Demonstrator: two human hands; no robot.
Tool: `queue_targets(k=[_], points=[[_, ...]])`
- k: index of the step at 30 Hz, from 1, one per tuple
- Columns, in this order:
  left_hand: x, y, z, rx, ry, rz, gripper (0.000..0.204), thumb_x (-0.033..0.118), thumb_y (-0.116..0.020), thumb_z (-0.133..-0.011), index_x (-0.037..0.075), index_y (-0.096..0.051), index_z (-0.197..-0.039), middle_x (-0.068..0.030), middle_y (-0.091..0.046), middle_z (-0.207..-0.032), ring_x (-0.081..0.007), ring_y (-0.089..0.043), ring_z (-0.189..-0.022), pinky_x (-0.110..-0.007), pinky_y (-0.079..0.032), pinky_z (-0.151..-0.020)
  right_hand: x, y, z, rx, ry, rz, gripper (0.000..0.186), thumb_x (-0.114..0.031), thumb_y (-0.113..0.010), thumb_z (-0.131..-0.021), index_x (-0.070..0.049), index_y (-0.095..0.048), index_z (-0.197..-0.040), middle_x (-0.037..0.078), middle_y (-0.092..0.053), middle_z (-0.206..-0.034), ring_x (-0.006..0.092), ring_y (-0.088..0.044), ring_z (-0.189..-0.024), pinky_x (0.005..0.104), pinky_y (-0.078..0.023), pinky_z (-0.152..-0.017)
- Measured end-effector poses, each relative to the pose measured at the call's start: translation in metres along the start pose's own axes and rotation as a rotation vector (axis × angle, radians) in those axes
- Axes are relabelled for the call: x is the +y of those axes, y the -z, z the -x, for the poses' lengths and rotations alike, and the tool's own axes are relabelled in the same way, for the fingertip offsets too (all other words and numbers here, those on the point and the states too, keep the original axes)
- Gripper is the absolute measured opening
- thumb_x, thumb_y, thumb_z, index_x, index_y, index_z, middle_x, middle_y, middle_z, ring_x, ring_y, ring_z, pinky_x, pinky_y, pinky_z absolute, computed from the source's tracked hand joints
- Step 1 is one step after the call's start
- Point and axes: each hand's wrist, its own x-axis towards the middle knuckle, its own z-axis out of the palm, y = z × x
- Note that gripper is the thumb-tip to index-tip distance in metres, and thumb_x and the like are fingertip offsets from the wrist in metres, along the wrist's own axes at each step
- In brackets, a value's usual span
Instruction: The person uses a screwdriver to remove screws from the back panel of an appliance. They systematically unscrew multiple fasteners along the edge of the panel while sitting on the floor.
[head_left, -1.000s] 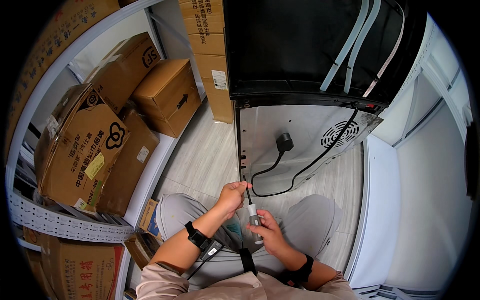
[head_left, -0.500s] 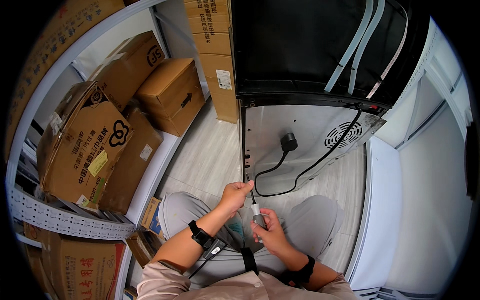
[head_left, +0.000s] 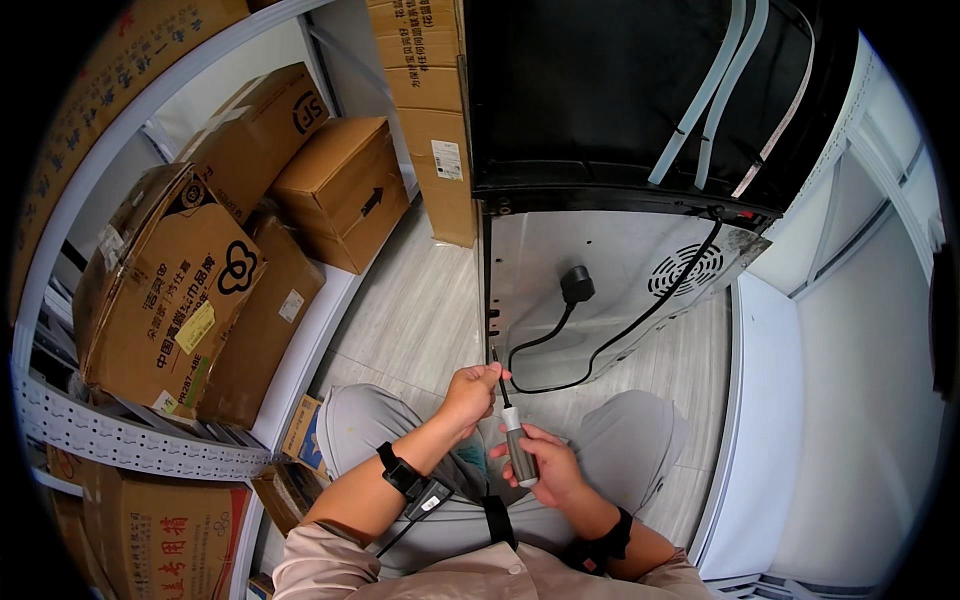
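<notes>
A screwdriver (head_left: 519,450) with a grey and white handle points up at the lower left edge of the metal back panel (head_left: 540,250) of a black appliance (head_left: 600,90). My left hand (head_left: 472,395) is closed, with finger and thumb pinched on the dark shaft near its tip; whether they also hold a small screw I cannot tell. My right hand (head_left: 548,465) is wrapped round the handle. A black plug (head_left: 577,283) and its cord (head_left: 620,355) lie against the panel.
Cardboard boxes (head_left: 345,195) fill the white shelving (head_left: 150,450) on the left, and a tall carton (head_left: 425,120) stands beside the appliance. Pale hoses (head_left: 675,130) run along the appliance's black upper part. A white ledge (head_left: 750,390) and shelf frame are on the right.
My right fingers have shifted their grip on the screwdriver handle. Compared with one second ago, the appliance and boxes sit slightly to the right in the picture.
</notes>
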Motion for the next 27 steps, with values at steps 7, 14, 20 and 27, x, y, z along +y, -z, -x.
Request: queue_targets(k=[7, 14, 20, 27], points=[[-0.009, 0.001, -0.005, 0.083, -0.098, -0.222, 0.033, 0.034, -0.057, -0.096, 0.005, -0.061, -0.082, 0.0074, -0.035, -0.051, -0.0051, -0.026, -0.040, -0.025, -0.019, -0.038, 0.020, 0.011, -0.010, 0.116, 0.200, 0.318, 0.032, -0.013, -0.055, -0.091, -0.003, -0.051, -0.121, 0.005, -0.058, -0.086, 0.0147, -0.057, -0.065, 0.0300, -0.046, -0.055], [-0.009, 0.001, -0.003, 0.005, -0.064, -0.104, 0.033, 0.034, -0.054, -0.097, 0.005, -0.058, -0.084, 0.0079, -0.034, -0.052, -0.0049, -0.025, -0.041, -0.024, -0.019, -0.039, 0.010, 0.005, -0.004, 0.050, -0.003, -0.022, 0.032, -0.011, -0.055, -0.089, -0.002, -0.052, -0.121, 0.006, -0.056, -0.086, 0.0167, -0.058, -0.071, 0.0308, -0.046, -0.061], [-0.007, 0.001, -0.001, -0.023, -0.012, -0.016, 0.031, 0.031, -0.050, -0.099, 0.006, -0.058, -0.084, 0.0078, -0.033, -0.055, -0.0047, -0.025, -0.042, -0.024, -0.018, -0.040, 0.004, 0.001, -0.001, 0.029, 0.044, 0.127, 0.032, -0.008, -0.055, -0.089, -0.002, -0.051, -0.120, 0.008, -0.058, -0.086, 0.0176, -0.058, -0.065, 0.0293, -0.045, -0.057], [0.002, 0.002, -0.012, 0.114, -0.059, 0.191, 0.021, 0.026, -0.054, -0.096, 0.007, -0.058, -0.088, 0.0081, -0.032, -0.056, -0.0048, -0.025, -0.043, -0.023, -0.018, -0.039, 0.016, 0.012, -0.008, 0.064, 0.153, 0.214, 0.030, -0.003, -0.062, -0.085, -0.004, -0.050, -0.112, 0.005, -0.058, -0.086, 0.0143, -0.056, -0.059, 0.0271, -0.041, -0.050]])
